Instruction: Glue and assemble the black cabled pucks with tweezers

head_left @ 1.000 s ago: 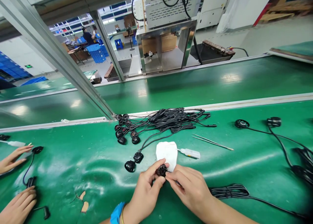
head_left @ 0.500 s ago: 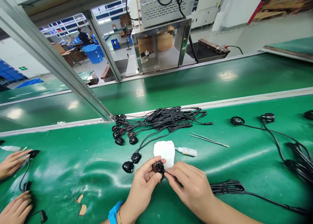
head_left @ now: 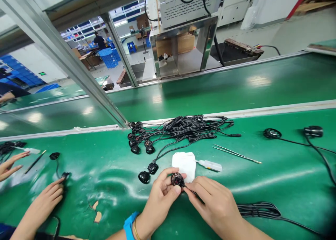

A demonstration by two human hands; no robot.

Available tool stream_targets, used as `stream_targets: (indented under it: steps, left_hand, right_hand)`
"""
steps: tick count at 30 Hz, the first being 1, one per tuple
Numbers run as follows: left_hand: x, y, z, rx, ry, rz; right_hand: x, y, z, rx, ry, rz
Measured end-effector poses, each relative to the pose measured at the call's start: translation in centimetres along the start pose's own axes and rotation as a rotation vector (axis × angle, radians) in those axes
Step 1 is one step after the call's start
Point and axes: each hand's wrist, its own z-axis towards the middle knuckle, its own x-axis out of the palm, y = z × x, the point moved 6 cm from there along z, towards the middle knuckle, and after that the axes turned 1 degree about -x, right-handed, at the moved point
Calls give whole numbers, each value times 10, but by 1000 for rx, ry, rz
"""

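My left hand (head_left: 160, 198) pinches a small round black lamp part (head_left: 177, 179) between thumb and fingers, its open face turned up. My right hand (head_left: 212, 201) is closed in a pinch on the thin black wire (head_left: 190, 190) that leaves the part. Both hands hover low over the green mat (head_left: 105, 170), just in front of a folded white cloth (head_left: 185, 163). A coiled black cable (head_left: 258, 209) trails to the right from under my right hand.
A bundle of black wired lamp parts (head_left: 181, 129) lies behind the cloth, two more (head_left: 148, 173) to its left. A small white glue bottle (head_left: 211, 165) and tweezers (head_left: 236, 153) lie right. A co-worker's hands (head_left: 42, 206) work at the left. A metal frame post (head_left: 78, 68) slants down.
My left hand has turned the black part a little and my right fingers have slid along its wire. The co-worker's near hand has reached further onto the mat.
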Motion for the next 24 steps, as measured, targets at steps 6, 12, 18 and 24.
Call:
stream_targets:
  steps: [6,12,18,24]
  left_hand:
    - [-3,-2,1,13,-47,29]
    - [-5,-3,1,39,-23,-44]
    - [-1,-10,-4,38,-14,148]
    - [-1,-6,-2,29,-17,161]
  right_hand:
    - [3,3,0,-44,26,3]
    - [0,5,2,-59,31,17]
    - [-4,-3,6,31,63,148]
    - [-2,-11,7,181,114,298]
